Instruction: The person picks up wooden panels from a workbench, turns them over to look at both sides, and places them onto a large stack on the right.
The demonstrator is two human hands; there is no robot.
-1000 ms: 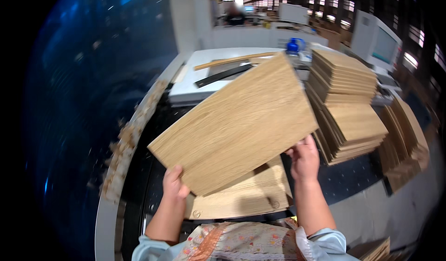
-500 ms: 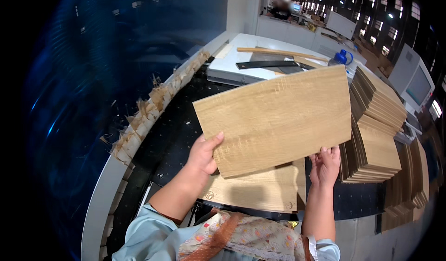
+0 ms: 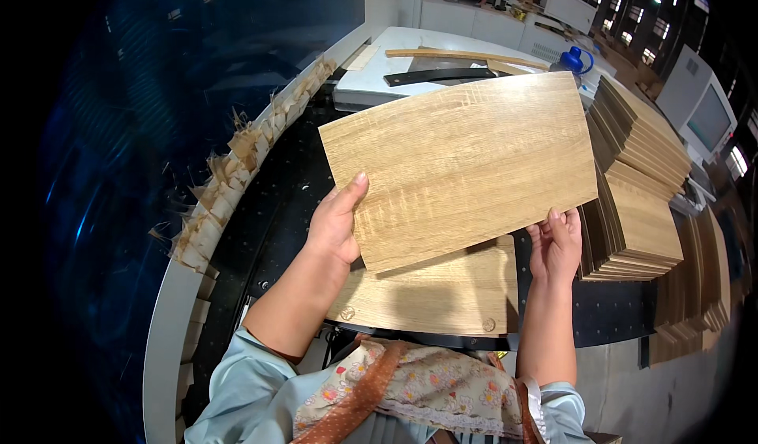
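Note:
I hold a rectangular light oak-grain wooden panel point(image 3: 458, 163) up in front of me, tilted slightly. My left hand point(image 3: 335, 223) grips its lower left edge, thumb on the face. My right hand point(image 3: 557, 246) supports its lower right edge from beneath, fingers curled up behind it. Below the held panel, another wooden panel point(image 3: 434, 294) lies flat on the black work surface point(image 3: 276, 215), with two small round marks near its front corners.
Tall stacks of similar panels point(image 3: 632, 199) stand to the right, with more stacks point(image 3: 695, 286) beyond. A white table point(image 3: 379, 77) behind carries wood strips, a black bar and a blue-capped bottle point(image 3: 576, 61). Wood scraps point(image 3: 229, 175) line the curved left rim. A white machine with a monitor point(image 3: 703, 104) sits far right.
The panel has swung from a steep diagonal toward level and come nearer. My left hand moved up its left edge; my view shifted left.

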